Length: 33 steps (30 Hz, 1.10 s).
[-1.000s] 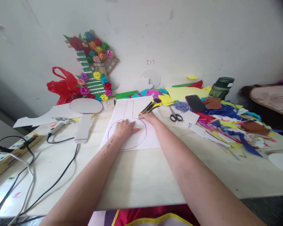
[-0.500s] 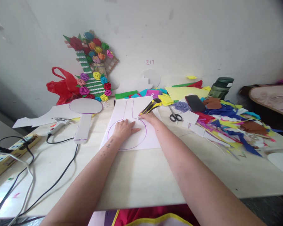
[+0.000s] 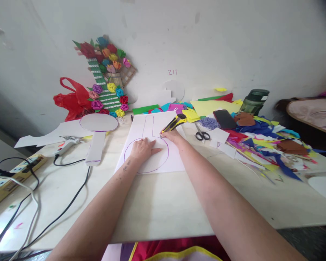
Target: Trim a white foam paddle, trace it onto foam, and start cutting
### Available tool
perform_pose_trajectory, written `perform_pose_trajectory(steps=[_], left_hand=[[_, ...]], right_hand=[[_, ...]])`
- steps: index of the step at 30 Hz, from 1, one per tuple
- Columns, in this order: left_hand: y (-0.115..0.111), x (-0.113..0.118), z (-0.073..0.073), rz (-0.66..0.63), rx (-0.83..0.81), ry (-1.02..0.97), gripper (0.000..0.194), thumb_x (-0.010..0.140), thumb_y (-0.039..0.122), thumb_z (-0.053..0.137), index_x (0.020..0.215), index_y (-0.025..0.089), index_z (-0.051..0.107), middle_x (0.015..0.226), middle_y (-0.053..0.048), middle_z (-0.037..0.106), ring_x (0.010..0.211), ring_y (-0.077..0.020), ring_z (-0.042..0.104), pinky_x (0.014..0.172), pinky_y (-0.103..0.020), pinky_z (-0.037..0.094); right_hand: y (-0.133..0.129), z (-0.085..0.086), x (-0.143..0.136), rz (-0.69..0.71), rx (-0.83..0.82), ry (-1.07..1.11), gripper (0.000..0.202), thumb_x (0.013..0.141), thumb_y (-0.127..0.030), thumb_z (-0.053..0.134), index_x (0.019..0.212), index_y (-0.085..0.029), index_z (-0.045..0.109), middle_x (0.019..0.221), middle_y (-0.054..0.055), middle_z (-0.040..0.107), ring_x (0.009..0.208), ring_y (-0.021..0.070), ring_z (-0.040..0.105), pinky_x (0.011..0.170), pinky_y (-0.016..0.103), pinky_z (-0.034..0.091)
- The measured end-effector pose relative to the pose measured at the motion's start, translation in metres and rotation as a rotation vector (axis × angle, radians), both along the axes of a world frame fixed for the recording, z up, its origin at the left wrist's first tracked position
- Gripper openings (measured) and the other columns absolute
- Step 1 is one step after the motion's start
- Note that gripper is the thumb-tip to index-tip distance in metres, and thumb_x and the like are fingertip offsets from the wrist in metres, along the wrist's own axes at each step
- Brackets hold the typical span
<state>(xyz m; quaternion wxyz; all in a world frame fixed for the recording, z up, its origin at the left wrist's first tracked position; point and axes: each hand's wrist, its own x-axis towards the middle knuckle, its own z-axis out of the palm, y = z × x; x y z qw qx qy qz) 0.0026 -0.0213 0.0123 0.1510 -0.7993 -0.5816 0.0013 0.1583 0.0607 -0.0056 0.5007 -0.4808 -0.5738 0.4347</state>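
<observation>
A white board (image 3: 174, 159) lies on the table in front of me, with a purple circle and two parallel lines drawn on it. My left hand (image 3: 142, 148) rests flat inside the circle, thumb spread to the right. In my right hand (image 3: 171, 135) is a yellow and black utility knife (image 3: 172, 124), tilted, its tip low at the circle's upper right edge. The fingers are closed round it; the blade itself is too small to make out. Left of the board lies a cut-out white paddle shape (image 3: 98, 123) with a purple outline.
Black-handled scissors (image 3: 202, 135), a phone (image 3: 225, 119) and a heap of coloured scraps (image 3: 271, 145) lie to the right, near a dark green bottle (image 3: 255, 101). On the left are a glue gun (image 3: 67, 145), a power strip (image 3: 19, 170) and trailing cords. Paper flowers (image 3: 111, 72) lean on the wall.
Hardly anything differs. The utility knife's handle has shifted very slightly; my left hand and the board stay in place.
</observation>
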Motion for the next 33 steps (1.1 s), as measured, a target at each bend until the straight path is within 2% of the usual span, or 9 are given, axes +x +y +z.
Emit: perform_pose_trajectory(steps=[20,33], left_hand=[[0.0034,-0.003,-0.0051,-0.05,0.052,0.013,0.072,0.074,0.067,0.007,0.113,0.026,0.052,0.095,-0.012,0.055,0.083,-0.0255,0.056,0.066,-0.033,0.038],[0.0027,-0.0022,-0.0038,-0.043,0.044,-0.006,0.073,0.073,0.068,0.009,0.114,0.026,0.052,0.095,-0.012,0.055,0.085,-0.0273,0.055,0.067,-0.035,0.038]], right_hand=[[-0.0059,0.0046,0.0018,0.004,0.001,-0.001,0.013,0.049,-0.005,0.055,0.057,-0.014,0.059,0.061,-0.001,0.059,0.064,0.0111,0.054,0.066,0.024,0.044],[-0.0036,0.0023,0.0019,-0.02,0.016,-0.013,0.012,0.048,-0.007,0.055,0.056,-0.014,0.06,0.06,-0.001,0.059,0.063,0.0116,0.054,0.063,0.024,0.044]])
